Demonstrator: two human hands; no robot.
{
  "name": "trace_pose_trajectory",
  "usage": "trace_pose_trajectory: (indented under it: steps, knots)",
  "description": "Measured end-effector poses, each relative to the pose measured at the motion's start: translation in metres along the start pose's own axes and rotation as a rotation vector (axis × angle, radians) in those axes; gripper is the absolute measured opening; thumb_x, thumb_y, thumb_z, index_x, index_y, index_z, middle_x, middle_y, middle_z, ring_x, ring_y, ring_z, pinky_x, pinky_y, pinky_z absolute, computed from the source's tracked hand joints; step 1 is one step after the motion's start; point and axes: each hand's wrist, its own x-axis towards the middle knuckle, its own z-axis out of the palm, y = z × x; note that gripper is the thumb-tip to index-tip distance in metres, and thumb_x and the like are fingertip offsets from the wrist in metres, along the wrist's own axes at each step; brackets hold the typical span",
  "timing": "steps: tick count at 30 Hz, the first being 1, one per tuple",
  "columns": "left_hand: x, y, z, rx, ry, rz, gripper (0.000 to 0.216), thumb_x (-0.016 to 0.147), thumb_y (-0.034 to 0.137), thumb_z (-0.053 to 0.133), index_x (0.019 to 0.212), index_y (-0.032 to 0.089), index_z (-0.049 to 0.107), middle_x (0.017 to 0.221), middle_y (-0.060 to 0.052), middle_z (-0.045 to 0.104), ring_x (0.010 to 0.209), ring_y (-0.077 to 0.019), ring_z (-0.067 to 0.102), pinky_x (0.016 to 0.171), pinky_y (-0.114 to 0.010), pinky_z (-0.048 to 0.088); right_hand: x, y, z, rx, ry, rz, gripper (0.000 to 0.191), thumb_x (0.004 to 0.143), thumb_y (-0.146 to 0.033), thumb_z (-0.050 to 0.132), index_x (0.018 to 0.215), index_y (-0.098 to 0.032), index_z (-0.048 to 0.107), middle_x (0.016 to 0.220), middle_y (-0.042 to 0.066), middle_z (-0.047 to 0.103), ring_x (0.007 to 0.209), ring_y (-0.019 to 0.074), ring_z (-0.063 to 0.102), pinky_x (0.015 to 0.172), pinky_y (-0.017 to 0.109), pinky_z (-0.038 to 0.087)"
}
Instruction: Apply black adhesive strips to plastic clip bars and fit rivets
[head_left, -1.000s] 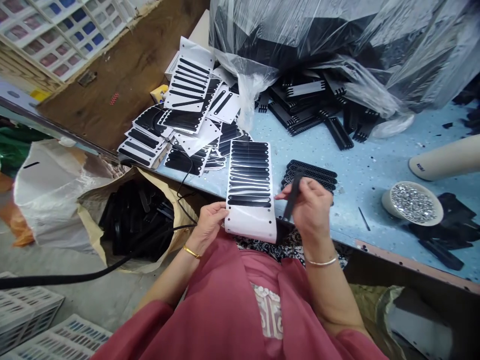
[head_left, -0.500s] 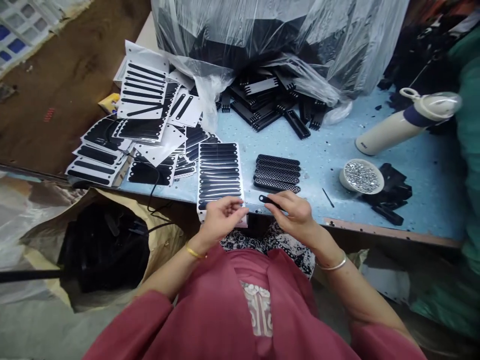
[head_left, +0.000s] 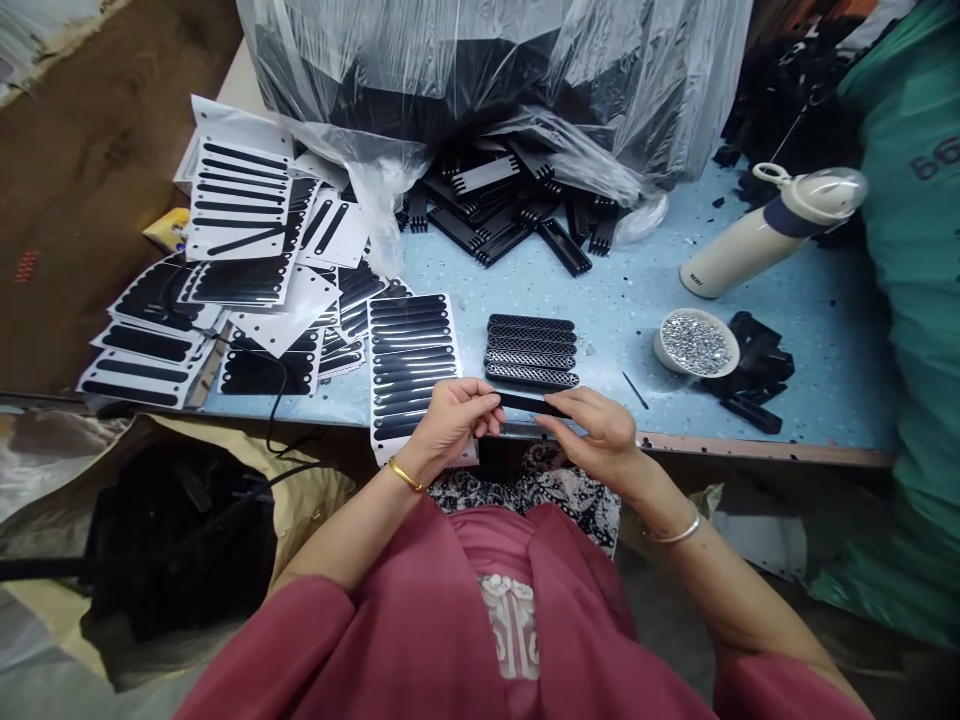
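Observation:
My left hand (head_left: 450,415) and my right hand (head_left: 592,430) each pinch one end of a thin black strip (head_left: 529,403), held level just over the table's near edge. Under my left hand lies a white backing sheet (head_left: 405,365) covered with rows of black strips. Just beyond the held strip sits a small stack of black mesh pieces (head_left: 531,350) on the blue table (head_left: 615,310).
Loose white sheets of black strips (head_left: 240,260) pile at the left. A clear plastic bag of black parts (head_left: 487,80) fills the back. A bowl of silver bits (head_left: 696,343), a white bottle (head_left: 772,230) and a person's green sleeve (head_left: 915,300) are on the right. An open bag (head_left: 180,520) stands below.
My right hand lifted a black strip off the sheet and turned it level. My left hand left the sheet's corner and took the strip's other end. The view swung to the right.

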Motion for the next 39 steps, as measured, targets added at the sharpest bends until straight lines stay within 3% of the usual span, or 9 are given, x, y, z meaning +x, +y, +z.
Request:
trace_pose_trajectory:
  steps: [7,10,13,16,25,30,35,39]
  knots:
    - [0.004,0.001,-0.001,0.158,0.026,0.002,0.031,0.071,0.037,0.079,0.072,0.009,0.066,0.062,-0.007,0.069,0.045,-0.0115,0.062,0.035,-0.015,0.034,0.004,-0.002,0.001,-0.038,0.014,-0.028,0.011,0.089,-0.015,0.064,0.097,-0.017,0.071,0.077,0.008,0.073,0.068,0.0189,0.068,0.061,0.032,0.057]
    - [0.005,0.003,-0.005,0.3,0.097,0.039,0.036,0.074,0.04,0.075,0.089,0.008,0.07,0.063,-0.006,0.069,0.044,-0.0123,0.062,0.033,-0.016,0.031,0.004,0.001,-0.003,-0.066,0.023,-0.023,0.01,0.089,-0.014,0.063,0.096,-0.016,0.071,0.075,0.008,0.073,0.067,0.0193,0.068,0.061,0.033,0.057]
    - [0.01,0.004,-0.014,0.428,0.232,0.154,0.037,0.074,0.036,0.074,0.1,0.009,0.069,0.062,-0.003,0.068,0.045,-0.0119,0.061,0.039,-0.018,0.038,0.003,0.01,-0.014,-0.098,0.043,0.039,0.01,0.089,-0.017,0.064,0.095,-0.017,0.072,0.077,0.008,0.073,0.069,0.019,0.069,0.062,0.032,0.057]
    - [0.019,0.001,-0.026,0.614,0.329,0.324,0.022,0.07,0.026,0.074,0.087,0.012,0.072,0.064,-0.002,0.067,0.054,-0.0116,0.062,0.054,-0.022,0.05,0.003,0.023,-0.025,-0.113,0.066,0.131,0.009,0.087,-0.022,0.068,0.095,-0.02,0.073,0.083,0.007,0.074,0.073,0.0181,0.07,0.066,0.031,0.058]
    - [0.036,-0.002,-0.025,1.026,0.209,0.537,0.02,0.074,0.016,0.068,0.093,0.018,0.074,0.066,0.0,0.065,0.059,-0.0139,0.058,0.061,-0.027,0.048,0.001,0.044,-0.012,-0.064,0.0,0.181,0.009,0.087,-0.025,0.066,0.092,-0.021,0.073,0.083,0.007,0.074,0.075,0.0194,0.071,0.067,0.033,0.059]
    - [0.02,-0.001,-0.024,1.041,0.168,0.532,0.012,0.077,0.017,0.067,0.087,0.018,0.073,0.065,0.0,0.062,0.058,-0.013,0.057,0.059,-0.026,0.046,0.0,0.036,-0.016,-0.033,-0.069,0.144,0.007,0.086,-0.022,0.067,0.089,-0.02,0.073,0.081,0.007,0.073,0.072,0.0189,0.069,0.064,0.032,0.057]
    - [0.008,-0.003,-0.024,0.909,0.22,0.532,0.021,0.077,0.017,0.069,0.097,0.016,0.073,0.078,-0.004,0.069,0.062,-0.0127,0.059,0.06,-0.025,0.049,0.005,0.032,-0.017,-0.048,-0.098,0.049,0.011,0.084,-0.019,0.07,0.094,-0.018,0.072,0.093,0.012,0.075,0.083,0.0232,0.072,0.072,0.038,0.061]
    - [0.011,-0.005,-0.024,0.844,0.213,0.487,0.022,0.076,0.016,0.071,0.098,0.016,0.073,0.074,-0.003,0.069,0.059,-0.0115,0.058,0.059,-0.024,0.049,0.016,0.032,-0.008,-0.001,-0.149,-0.015,0.011,0.085,-0.019,0.069,0.096,-0.019,0.072,0.094,0.011,0.077,0.085,0.0241,0.074,0.076,0.04,0.062]
